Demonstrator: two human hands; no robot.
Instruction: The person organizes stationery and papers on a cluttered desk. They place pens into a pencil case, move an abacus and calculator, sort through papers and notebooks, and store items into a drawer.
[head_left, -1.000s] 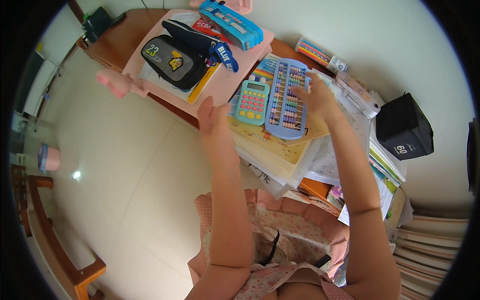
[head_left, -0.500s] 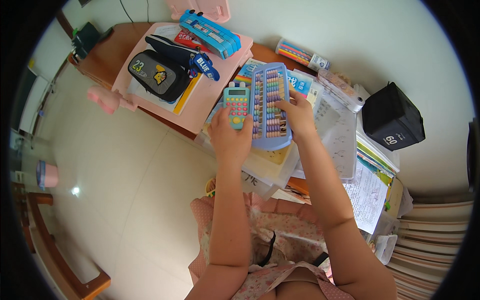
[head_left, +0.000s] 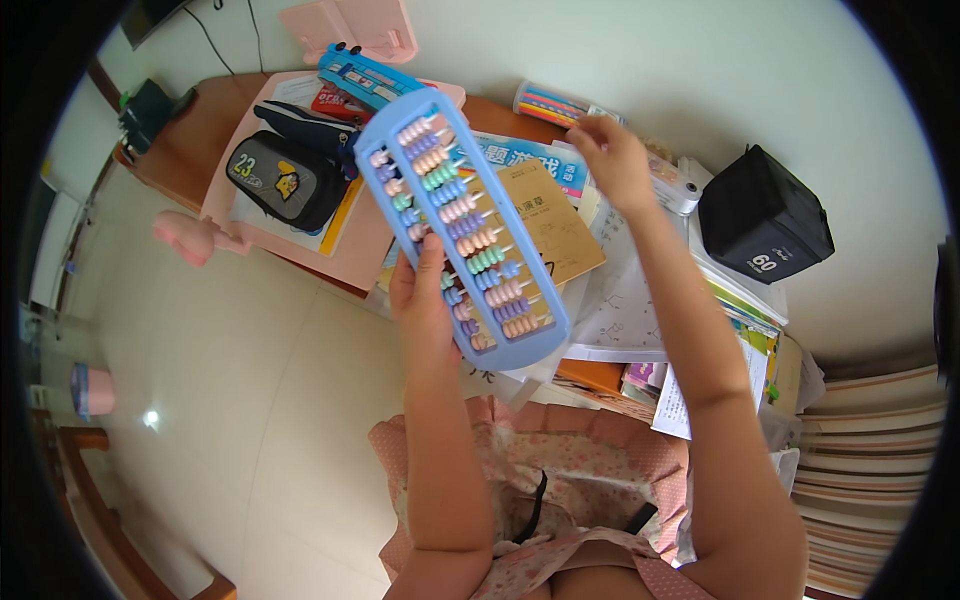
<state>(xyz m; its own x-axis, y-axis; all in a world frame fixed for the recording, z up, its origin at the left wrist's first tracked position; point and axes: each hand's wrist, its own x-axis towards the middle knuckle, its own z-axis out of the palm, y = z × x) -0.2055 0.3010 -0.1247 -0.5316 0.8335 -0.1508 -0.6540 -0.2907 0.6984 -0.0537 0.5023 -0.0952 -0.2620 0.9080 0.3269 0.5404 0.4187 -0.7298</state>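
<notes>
The light-blue plastic abacus with pastel beads (head_left: 466, 226) is up off the paper pile, tilted in the air over the front of the brown wooden table (head_left: 215, 115); the left hand (head_left: 422, 305) has its grip closed on the long left side, thumb over the front of the frame, the other fingers mostly hidden. So the lifting looks done, by my judgement; setting the abacus down does not, for it hangs clear in that one hand.

The right hand (head_left: 612, 165) is apart from the abacus, near the clear tube of coloured pencils (head_left: 552, 103); its fingers are bent and no thing shows in its grip, though I cannot tell how far they are parted.

Below the abacus, the brown paper notebook (head_left: 558, 225) and the light-blue printed booklet (head_left: 545, 160) lie on the pile, neither one in hand; the black-and-grey pencil case (head_left: 285, 180) and the blue bus-shaped box (head_left: 370, 78) rest to the left, untouched; these seem unhandled at this moment.
</notes>
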